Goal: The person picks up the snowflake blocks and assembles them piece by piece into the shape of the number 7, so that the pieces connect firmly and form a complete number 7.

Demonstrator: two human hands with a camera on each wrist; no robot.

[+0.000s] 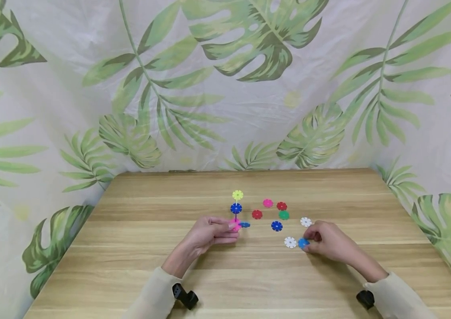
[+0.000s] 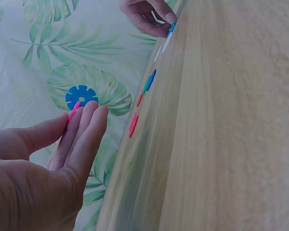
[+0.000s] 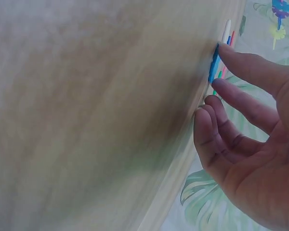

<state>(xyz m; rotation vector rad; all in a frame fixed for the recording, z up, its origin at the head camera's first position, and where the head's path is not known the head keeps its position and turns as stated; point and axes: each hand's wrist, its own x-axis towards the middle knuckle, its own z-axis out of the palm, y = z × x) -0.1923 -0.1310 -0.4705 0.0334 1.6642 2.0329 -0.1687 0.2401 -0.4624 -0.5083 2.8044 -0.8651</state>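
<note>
My left hand [image 1: 212, 234] pinches a pink notched snowflake disc [image 1: 234, 226], part of a joined chain held above the table. Up from it run a dark edge-on piece, a dark blue disc [image 1: 236, 208], a pale edge-on piece and a yellow disc [image 1: 237, 194] on top. A blue disc [image 2: 77, 96] juts from the pink one's side, seen face-on in the left wrist view. Thumb and forefinger of my right hand [image 1: 332, 243] hold a light blue disc [image 3: 214, 65] by its edges at the tabletop. Beside it lies a white disc [image 1: 290, 242].
Loose discs lie between and beyond the hands: another white one [image 1: 306, 222], a dark blue one [image 1: 276, 226], a green one [image 1: 284, 215], a pink one [image 1: 268, 203] and two red ones [image 1: 257, 214]. Leaf-patterned cloth [image 1: 249, 110] hangs behind the wooden table [image 1: 129, 248].
</note>
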